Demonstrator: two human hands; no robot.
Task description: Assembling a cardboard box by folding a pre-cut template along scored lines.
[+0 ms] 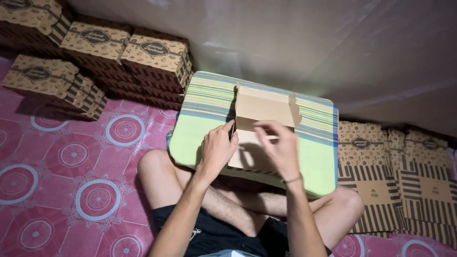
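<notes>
Left hand: my left hand point(218, 150) curls against the left wall of the half-folded cardboard box point(263, 127), thumb and forefinger pinching that edge
Right hand: my right hand point(279, 147) hovers over the box's middle, fingers point(266, 127) loosely spread and bent, gripping nothing I can make out
Box: plain brown inside, lid flap standing open toward 12 o'clock, resting on the striped green cushion point(209, 107) across my lap
Folded boxes: finished patterned boxes point(97, 52) stacked at 10 o'clock, well apart from my hands
Flat blanks: unfolded striped box blanks point(400, 183) piled at 3 o'clock, just beside the cushion
Floor: pink mat with circle motifs point(71, 166) at 8 o'clock
</notes>
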